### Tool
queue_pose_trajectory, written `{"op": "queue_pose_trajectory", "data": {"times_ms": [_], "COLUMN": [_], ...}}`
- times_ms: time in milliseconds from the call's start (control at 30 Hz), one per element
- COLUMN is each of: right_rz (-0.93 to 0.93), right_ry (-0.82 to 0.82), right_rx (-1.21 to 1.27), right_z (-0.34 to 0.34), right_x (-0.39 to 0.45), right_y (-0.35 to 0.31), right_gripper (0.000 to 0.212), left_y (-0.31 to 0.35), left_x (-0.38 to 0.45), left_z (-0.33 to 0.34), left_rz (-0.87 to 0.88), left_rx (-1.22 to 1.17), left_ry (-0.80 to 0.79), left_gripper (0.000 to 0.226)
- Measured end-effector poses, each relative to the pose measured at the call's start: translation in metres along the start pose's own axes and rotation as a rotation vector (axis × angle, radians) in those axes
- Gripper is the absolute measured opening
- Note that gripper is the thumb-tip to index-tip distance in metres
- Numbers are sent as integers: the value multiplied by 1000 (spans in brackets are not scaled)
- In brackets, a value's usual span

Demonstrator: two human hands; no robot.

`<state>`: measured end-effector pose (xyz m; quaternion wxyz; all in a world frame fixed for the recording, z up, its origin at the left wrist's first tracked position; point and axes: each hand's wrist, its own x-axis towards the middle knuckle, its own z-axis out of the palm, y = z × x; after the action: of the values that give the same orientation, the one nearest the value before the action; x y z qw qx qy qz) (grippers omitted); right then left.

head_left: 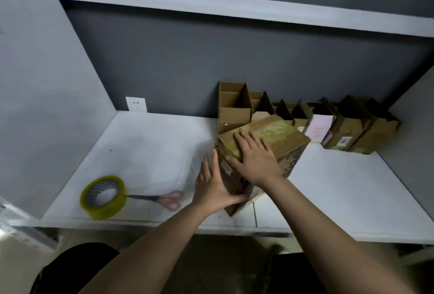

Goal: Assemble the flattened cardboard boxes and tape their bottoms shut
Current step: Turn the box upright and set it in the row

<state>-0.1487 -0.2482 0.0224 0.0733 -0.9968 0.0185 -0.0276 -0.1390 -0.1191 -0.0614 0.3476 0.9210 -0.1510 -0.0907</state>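
The cardboard box stands bottom-up on the white table, in front of the row of assembled boxes. Right hand presses flat on its taped top. Left hand, fingers straight, braces its left side. Tape roll and scissors lie well left of the box.

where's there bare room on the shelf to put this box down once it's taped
Bare patches: the white shelf between the socket and the tape roll, and right of the box, in front of the row of boxes. Crowded: the back right along that row, and front left around the roll and scissors.
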Motion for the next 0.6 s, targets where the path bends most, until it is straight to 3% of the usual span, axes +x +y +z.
{"op": "queue_pose_trajectory", "data": {"times_ms": [200, 300, 433, 600], "right_rz": [-24, -14, 81, 95], "right_ry": [-8, -11, -109, -86], "right_rx": [73, 306, 775, 774], "right_z": [-12, -42, -82, -81], "right_x": [-4, -11, -23, -36], "right_y": [6, 13, 14, 2], "right_gripper": [62, 59, 60, 56], "left_y": [6, 17, 39, 45], "left_x": [-1, -15, -34, -56], "left_z": [11, -4, -35, -57], "left_rz": [96, 200, 327, 364], "left_rx": [-53, -80, 105, 331], "left_ry": [131, 262, 469, 501], "left_gripper": [145, 134, 123, 118]}}
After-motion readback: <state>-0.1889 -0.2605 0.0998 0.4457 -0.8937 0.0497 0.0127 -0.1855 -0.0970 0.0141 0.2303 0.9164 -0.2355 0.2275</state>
